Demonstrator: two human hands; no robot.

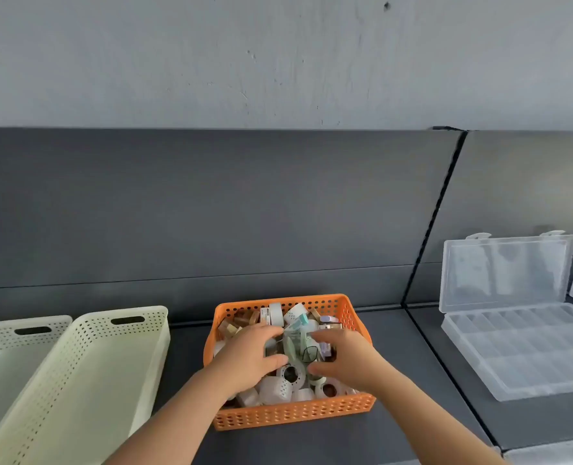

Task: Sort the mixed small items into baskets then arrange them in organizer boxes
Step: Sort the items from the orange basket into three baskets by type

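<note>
Orange basket: perforated plastic, matt. Two cream baskets: same perforated plastic, faint sheen. Organizer box: clear, glossy plastic. Tape rolls: paper-like, matt. Tabletop and back panel: smooth, dark grey, matt. Wall: pale grey, rough, pitted.

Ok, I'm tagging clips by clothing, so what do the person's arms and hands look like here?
The left hand and right hand are bare: no gloves, rings, watch or bracelet show. The left forearm and right forearm are uncovered down to the frame's bottom edge; no sleeve is in view.
</note>
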